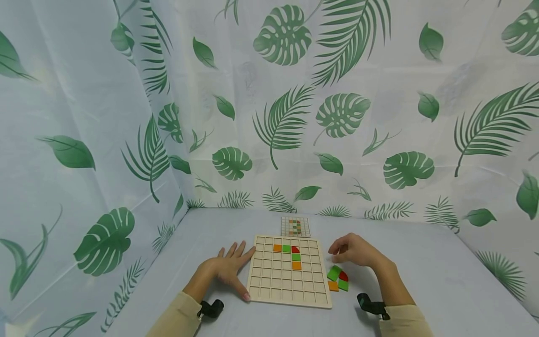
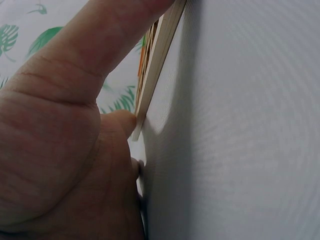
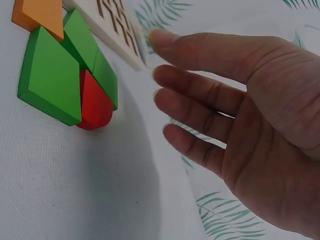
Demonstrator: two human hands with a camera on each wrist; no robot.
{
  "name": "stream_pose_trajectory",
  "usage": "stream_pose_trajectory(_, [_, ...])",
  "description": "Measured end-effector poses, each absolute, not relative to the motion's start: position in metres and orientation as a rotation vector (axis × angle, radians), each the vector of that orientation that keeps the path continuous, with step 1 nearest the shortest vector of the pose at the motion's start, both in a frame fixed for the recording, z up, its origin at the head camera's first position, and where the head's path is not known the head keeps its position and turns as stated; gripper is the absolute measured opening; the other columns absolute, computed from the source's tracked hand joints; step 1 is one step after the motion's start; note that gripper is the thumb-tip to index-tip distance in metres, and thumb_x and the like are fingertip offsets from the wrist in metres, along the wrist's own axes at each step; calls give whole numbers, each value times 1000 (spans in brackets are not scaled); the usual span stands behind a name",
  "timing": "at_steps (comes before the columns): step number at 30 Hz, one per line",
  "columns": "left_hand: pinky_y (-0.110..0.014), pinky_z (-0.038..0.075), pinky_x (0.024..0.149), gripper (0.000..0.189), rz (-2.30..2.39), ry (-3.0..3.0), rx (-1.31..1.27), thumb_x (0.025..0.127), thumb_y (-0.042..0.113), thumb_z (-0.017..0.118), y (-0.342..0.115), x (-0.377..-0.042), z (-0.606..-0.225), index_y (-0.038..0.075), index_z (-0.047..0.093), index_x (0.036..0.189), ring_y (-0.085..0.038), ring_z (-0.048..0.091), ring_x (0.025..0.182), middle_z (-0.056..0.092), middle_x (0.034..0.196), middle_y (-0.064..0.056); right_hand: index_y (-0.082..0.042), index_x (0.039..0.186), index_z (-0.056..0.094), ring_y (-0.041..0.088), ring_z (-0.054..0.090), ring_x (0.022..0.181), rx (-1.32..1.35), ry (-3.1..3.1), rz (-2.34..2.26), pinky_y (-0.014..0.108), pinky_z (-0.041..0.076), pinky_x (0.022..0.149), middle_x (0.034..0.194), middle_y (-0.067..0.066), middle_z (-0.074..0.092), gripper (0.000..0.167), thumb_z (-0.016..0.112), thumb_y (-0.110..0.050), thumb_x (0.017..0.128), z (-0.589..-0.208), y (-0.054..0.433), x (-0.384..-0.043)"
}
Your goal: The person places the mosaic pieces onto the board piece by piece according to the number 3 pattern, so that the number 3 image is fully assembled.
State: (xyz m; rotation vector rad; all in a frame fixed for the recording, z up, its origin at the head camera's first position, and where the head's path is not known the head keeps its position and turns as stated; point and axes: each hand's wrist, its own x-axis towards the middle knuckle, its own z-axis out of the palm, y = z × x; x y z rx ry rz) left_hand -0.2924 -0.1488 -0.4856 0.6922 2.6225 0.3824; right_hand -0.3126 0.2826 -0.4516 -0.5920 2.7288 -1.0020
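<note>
My left hand (image 1: 227, 269) lies spread on the table at the left side of a wooden grid board (image 1: 273, 283), thumb and forefinger at its edge. On the board, an orange tile (image 1: 277, 248), a green tile (image 1: 287, 249) and a red rounded tile (image 1: 295, 249) form a row. Below the red one sit another green tile (image 1: 296, 257) and an orange one (image 1: 296, 266). My right hand (image 1: 358, 250) hovers right of the board, fingers loosely bent and holding nothing. Close by lie loose tiles: green (image 3: 50, 77), red rounded (image 3: 96, 105) and orange (image 3: 40, 15).
Behind the board's far edge lies a small pattern card (image 1: 295, 226) showing a grid with coloured cells. A white cloth covers the table (image 1: 421, 267). Leaf-print curtains (image 1: 290, 182) rise at the back and left. Each wrist wears a black camera mount.
</note>
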Motion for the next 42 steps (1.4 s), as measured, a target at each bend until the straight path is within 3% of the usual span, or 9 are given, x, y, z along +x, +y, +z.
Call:
stream_pose_trajectory(13, [-75,-3,122,148,438,2644,718,54,86,82,-152,-298,-498,36,3,168,-42,-10,161,-7,176,-15,-10,99,81,21,59,82,-581,2619,-980,34,51,72,89,1,74,15,83,-10,85,-453,291,-310])
stream_pose_trajectory(20, [-72,0,124,144,401,2628,680,61,79,85,-149,-291,-484,32,3,169,-40,-8,162,-6,176,-15,-12,99,81,21,58,83,-593,2565,-949,33,49,70,94,3,74,23,87,-6,78,-451,295,-307])
stream_pose_trajectory(42, [-73,1,123,145,392,2633,701,60,80,85,-150,-293,-488,31,3,169,-42,-7,162,-6,176,-16,-9,93,78,20,57,79,-542,2583,-930,34,49,70,83,2,69,18,86,-1,78,-462,288,-310])
